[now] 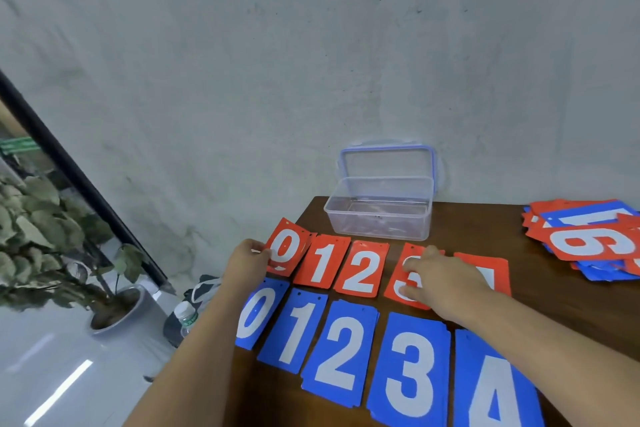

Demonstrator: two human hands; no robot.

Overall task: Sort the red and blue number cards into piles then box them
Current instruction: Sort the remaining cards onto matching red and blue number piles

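Right hand (438, 279) hides red 3 card (401, 282)

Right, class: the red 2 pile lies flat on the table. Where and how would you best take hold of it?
Probably by the red 2 pile's far short edge, coming from the clear box side. It lies flat with the red 1 pile close beside it and the blue 2 pile near its front edge, so the far edge looks most open.

Red cards (343, 265) are showing white numbers 0, 1, 2 and a partly covered 3. Blue cards (349, 347) below are showing 0, 1, 2, 3, 4.
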